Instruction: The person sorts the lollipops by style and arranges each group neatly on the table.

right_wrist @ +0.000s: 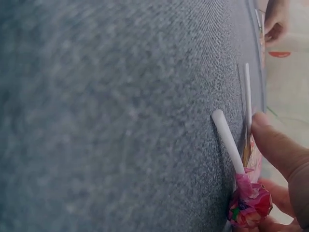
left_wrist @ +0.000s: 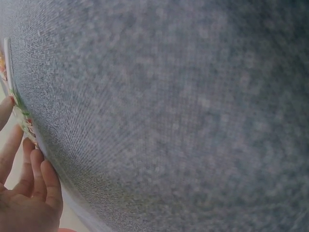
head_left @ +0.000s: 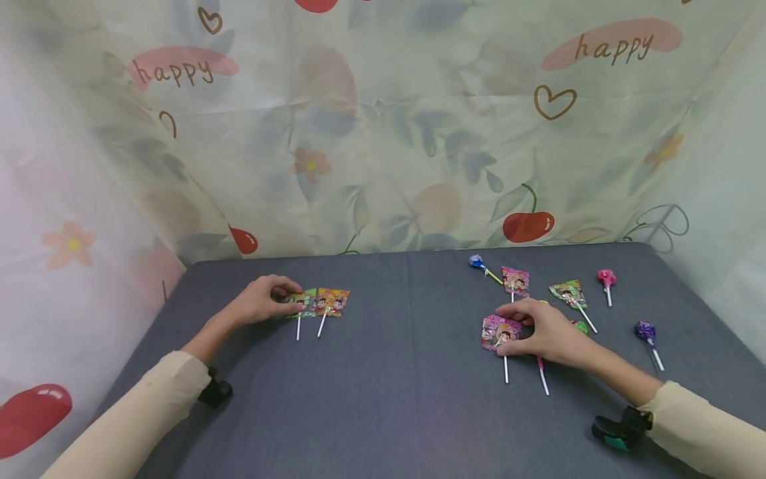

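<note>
On the table's (head_left: pixel 371 399) left side, the green-wrapped lollipop (head_left: pixel 309 301) points its stick toward the person, wrapper away, beside an orange-wrapped one (head_left: pixel 333 301). The left hand (head_left: pixel 263 301) pinches its wrapper, thumb and fingers slightly parted. On the right, the pink-wrapped lollipop (head_left: pixel 494 329) points likewise; the right hand (head_left: pixel 547 334) grips its wrapper between thumb and fingers, though how firmly is hard to tell.

The right grip (right_wrist: pixel 297 179) pinches a flat lollipop (right_wrist: pixel 254 159). Nearer the camera, a pink lollipop (right_wrist: pixel 248 205) lies on the grey surface (right_wrist: pixel 120 121), white stick pointing away. The left grip (right_wrist: pixel 276 21) shows beyond.
</note>
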`<state>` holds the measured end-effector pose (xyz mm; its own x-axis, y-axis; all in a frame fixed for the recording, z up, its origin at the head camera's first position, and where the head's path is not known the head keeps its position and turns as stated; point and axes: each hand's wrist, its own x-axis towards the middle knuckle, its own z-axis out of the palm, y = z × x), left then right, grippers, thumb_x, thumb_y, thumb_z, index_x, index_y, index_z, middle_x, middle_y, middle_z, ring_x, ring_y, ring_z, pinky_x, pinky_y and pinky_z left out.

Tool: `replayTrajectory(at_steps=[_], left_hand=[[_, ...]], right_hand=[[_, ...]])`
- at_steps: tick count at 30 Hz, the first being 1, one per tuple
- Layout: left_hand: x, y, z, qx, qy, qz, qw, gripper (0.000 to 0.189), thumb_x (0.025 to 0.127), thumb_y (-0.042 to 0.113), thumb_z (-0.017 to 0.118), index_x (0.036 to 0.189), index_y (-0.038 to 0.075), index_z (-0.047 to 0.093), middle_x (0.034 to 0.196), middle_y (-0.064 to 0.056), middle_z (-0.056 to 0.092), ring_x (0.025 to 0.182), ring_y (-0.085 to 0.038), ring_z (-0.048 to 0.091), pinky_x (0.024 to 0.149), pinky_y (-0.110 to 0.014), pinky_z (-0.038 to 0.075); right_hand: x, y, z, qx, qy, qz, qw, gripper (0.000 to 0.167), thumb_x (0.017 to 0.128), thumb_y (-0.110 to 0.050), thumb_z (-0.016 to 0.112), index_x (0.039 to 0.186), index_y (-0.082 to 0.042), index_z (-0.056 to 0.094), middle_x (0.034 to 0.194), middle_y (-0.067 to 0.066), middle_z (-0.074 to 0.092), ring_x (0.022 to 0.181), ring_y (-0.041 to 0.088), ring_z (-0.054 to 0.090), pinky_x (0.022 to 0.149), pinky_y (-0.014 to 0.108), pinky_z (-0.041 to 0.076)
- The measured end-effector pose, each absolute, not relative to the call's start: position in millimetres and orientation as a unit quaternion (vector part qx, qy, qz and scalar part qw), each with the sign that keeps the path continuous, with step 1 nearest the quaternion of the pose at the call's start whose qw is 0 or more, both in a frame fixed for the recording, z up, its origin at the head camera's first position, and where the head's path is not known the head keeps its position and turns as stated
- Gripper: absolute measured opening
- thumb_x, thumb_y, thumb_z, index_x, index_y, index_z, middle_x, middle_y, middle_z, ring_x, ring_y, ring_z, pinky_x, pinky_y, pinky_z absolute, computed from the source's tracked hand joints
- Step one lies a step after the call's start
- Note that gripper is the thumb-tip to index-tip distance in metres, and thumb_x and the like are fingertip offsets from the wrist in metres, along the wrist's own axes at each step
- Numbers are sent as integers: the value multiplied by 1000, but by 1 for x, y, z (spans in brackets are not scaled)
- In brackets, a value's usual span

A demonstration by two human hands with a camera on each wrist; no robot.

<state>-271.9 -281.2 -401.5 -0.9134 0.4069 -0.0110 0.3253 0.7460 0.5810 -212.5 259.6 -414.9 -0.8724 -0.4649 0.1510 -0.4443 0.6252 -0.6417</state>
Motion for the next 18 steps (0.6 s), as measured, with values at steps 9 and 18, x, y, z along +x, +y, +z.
replayTrajectory(at_steps=[9, 18], left_hand=[[-273, -281, -402, 190, 933, 298, 68, 38, 92, 28, 79, 120, 3, 71, 119, -16, 63, 111, -35, 61, 91, -55, 47], [-274, -280, -402, 179, 938, 290, 71, 40, 92, 29, 79, 120, 3, 72, 119, -17, 63, 110, -36, 60, 92, -55, 46]], right_hand=[[-212, 256, -414, -252, 893, -372, 20, 56, 76, -33, 93, 119, -5, 70, 109, -1, 68, 97, 18, 63, 84, 30, 51], [-215, 256, -415, -261, 874, -408, 34, 46, 79, -24, 91, 116, -5, 70, 108, 2, 69, 93, 19, 64, 81, 30, 52]])
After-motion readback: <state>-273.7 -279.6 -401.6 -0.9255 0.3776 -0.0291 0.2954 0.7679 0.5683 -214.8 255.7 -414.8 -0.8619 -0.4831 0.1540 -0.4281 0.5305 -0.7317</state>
